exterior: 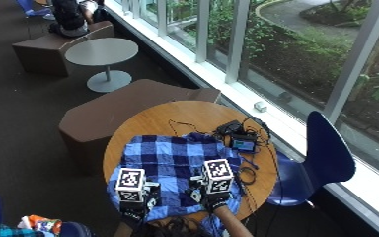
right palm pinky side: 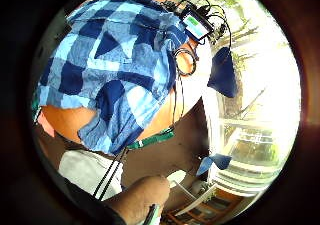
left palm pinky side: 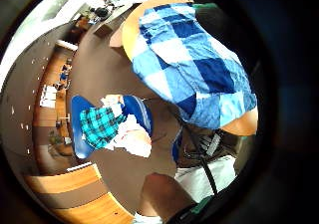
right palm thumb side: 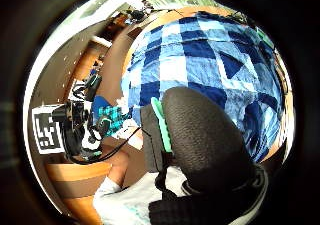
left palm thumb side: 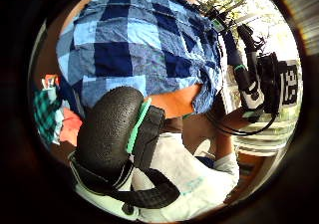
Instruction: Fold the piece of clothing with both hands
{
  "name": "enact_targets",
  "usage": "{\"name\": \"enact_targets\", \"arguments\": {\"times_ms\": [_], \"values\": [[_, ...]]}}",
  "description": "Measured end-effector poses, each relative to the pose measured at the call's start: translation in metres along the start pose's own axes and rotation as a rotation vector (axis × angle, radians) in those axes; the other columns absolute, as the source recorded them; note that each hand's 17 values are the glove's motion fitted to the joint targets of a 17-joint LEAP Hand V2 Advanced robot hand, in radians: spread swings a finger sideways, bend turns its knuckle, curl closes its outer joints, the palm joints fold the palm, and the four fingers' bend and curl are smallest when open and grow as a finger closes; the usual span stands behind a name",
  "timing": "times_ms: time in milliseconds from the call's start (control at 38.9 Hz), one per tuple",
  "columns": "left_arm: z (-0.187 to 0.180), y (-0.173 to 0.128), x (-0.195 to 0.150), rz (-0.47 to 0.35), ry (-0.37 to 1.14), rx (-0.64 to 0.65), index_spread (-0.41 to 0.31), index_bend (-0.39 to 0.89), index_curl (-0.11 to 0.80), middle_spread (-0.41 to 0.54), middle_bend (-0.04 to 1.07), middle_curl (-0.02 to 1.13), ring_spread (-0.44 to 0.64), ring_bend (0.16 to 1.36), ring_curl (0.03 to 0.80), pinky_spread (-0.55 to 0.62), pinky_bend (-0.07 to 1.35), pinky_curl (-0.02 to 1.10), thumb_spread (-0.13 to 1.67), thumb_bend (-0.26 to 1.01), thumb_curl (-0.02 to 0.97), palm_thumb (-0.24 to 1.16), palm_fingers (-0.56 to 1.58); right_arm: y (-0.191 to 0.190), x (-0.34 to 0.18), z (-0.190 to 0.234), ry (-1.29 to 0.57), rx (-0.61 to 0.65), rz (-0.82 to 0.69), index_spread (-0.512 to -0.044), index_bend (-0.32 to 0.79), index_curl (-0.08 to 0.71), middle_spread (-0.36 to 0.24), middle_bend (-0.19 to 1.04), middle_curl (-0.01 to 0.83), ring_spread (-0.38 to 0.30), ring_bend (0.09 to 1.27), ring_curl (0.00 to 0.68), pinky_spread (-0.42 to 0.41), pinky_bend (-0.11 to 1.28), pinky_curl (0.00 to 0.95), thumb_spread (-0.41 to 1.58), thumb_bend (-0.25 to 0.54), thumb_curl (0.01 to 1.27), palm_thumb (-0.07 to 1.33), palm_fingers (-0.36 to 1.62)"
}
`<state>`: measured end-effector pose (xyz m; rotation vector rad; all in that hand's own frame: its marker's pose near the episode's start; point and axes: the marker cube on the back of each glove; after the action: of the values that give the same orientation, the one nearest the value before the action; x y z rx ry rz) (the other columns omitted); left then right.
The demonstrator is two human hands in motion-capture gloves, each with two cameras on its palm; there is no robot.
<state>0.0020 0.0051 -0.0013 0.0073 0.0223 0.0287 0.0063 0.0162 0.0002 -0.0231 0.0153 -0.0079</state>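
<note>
Shirt, blue checked, spread flat on round table, near hem overhanging toward body. Left hand and right hand hovering over near edge, side by side; fingers impossible to read.

The garment lies spread on the round table, covering its near half from about 4 to 8 o'clock, its near edge hanging over the rim. A small device with cables sits on the table at 3 o'clock, just beside the garment. A chair stands beyond the table's 3 o'clock edge. A bench stands at 10 o'clock.
</note>
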Motion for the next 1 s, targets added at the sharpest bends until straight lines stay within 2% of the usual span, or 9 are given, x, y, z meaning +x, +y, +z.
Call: {"name": "enact_targets", "arguments": {"times_ms": [206, 385, 591, 694, 771, 796, 874, 951, 1002], "values": [[0.040, 0.014, 0.000, 0.043, 0.009, -0.080, -0.089, 0.12, 0.172, 0.038, 0.22, 0.29, 0.19, 0.59, 0.258, 0.32, 0.49, 0.22, 1.10, -0.01, 0.182, 0.12, 0.34, 0.027, 0.014, 0.039, -0.004, -0.104, -0.011, -0.372, 0.14, 0.227, -0.023, 0.18, 0.223, 0.103, 0.23, 0.158, 0.241, 0.43, 0.259, 1.20, 0.070, 0.20, 0.28, 0.18], [0.092, 0.021, -0.006, 0.075, 0.062, -0.232, -0.090, 0.12, 0.193, 0.039, 0.22, 0.31, 0.19, 0.60, 0.269, 0.32, 0.50, 0.24, 1.10, -0.01, 0.214, 0.15, 0.32, 0.040, 0.034, 0.081, -0.019, -0.247, 0.027, -0.337, 0.10, 0.214, -0.011, 0.19, 0.243, 0.080, 0.27, 0.190, 0.151, 0.57, 0.312, 1.23, 0.114, 0.25, 0.43, 0.22], [0.128, 0.013, -0.017, 0.069, 0.117, -0.085, -0.095, 0.18, 0.235, 0.015, 0.21, 0.33, 0.16, 0.58, 0.272, 0.29, 0.48, 0.25, 1.09, -0.01, 0.244, 0.18, 0.38, 0.038, 0.063, 0.113, -0.052, -0.311, 0.092, -0.290, 0.13, 0.223, 0.011, 0.20, 0.276, 0.059, 0.29, 0.219, 0.102, 0.58, 0.332, 1.24, 0.114, 0.29, 0.51, 0.23], [0.131, 0.004, -0.025, 0.040, 0.124, 0.081, -0.121, 0.23, 0.279, -0.032, 0.21, 0.34, 0.13, 0.53, 0.263, 0.26, 0.45, 0.25, 1.10, -0.01, 0.256, 0.21, 0.45, 0.030, 0.072, 0.109, 0.008, -0.190, 0.133, -0.278, 0.15, 0.235, 0.015, 0.21, 0.291, 0.049, 0.31, 0.229, 0.093, 0.55, 0.327, 1.26, 0.110, 0.30, 0.54, 0.27], [0.125, -0.005, -0.041, 0.010, 0.017, 0.288, -0.172, 0.32, 0.320, -0.115, 0.23, 0.34, 0.01, 0.49, 0.246, 0.16, 0.42, 0.24, 1.13, 0.04, 0.278, 0.32, 0.69, 0.013, 0.080, 0.105, 0.110, 0.028, 0.132, -0.303, 0.24, 0.269, -0.044, 0.21, 0.296, -0.040, 0.37, 0.237, 0.036, 0.50, 0.300, 1.31, 0.198, 0.34, 0.70, 0.54], [0.122, -0.006, -0.047, 0.002, -0.034, 0.346, -0.194, 0.34, 0.331, -0.150, 0.26, 0.35, -0.05, 0.50, 0.251, 0.10, 0.43, 0.24, 1.14, 0.07, 0.289, 0.38, 0.83, 0.008, 0.082, 0.103, 0.126, 0.114, 0.117, -0.311, 0.26, 0.280, -0.078, 0.19, 0.295, -0.100, 0.42, 0.256, -0.037, 0.55, 0.316, 1.30, 0.232, 0.35, 0.77, 0.78], [0.110, 0.001, -0.061, -0.012, -0.141, 0.432, -0.237, 0.34, 0.348, -0.207, 0.26, 0.35, -0.16, 0.48, 0.251, -0.01, 0.41, 0.24, 1.15, 0.10, 0.306, 0.46, 1.00, 0.003, 0.083, 0.087, 0.083, 0.308, 0.048, -0.316, 0.25, 0.286, -0.135, 0.17, 0.297, -0.187, 0.44, 0.262, -0.142, 0.56, 0.305, 1.28, 0.252, 0.38, 0.84, 0.98], [0.088, 0.007, -0.055, 0.026, -0.034, 0.529, -0.272, 0.25, 0.345, -0.268, 0.37, 0.40, -0.26, 0.56, 0.300, -0.14, 0.40, 0.27, 1.15, 0.12, 0.317, 0.53, 1.25, 0.009, 0.085, 0.064, 0.013, 0.407, -0.035, -0.317, 0.16, 0.300, -0.202, 0.26, 0.340, -0.255, 0.59, 0.328, -0.225, 0.55, 0.324, 1.27, 0.265, 0.38, 0.89, 1.28], [0.067, 0.014, -0.053, 0.077, 0.050, 0.564, -0.287, 0.23, 0.352, -0.289, 0.36, 0.42, -0.30, 0.62, 0.330, -0.18, 0.41, 0.29, 1.16, 0.12, 0.321, 0.56, 1.28, 0.018, 0.089, 0.047, -0.017, 0.405, -0.087, -0.317, 0.15, 0.313, -0.221, 0.28, 0.358, -0.267, 0.62, 0.356, -0.255, 0.56, 0.342, 1.27, 0.266, 0.39, 0.91, 1.30]]}}
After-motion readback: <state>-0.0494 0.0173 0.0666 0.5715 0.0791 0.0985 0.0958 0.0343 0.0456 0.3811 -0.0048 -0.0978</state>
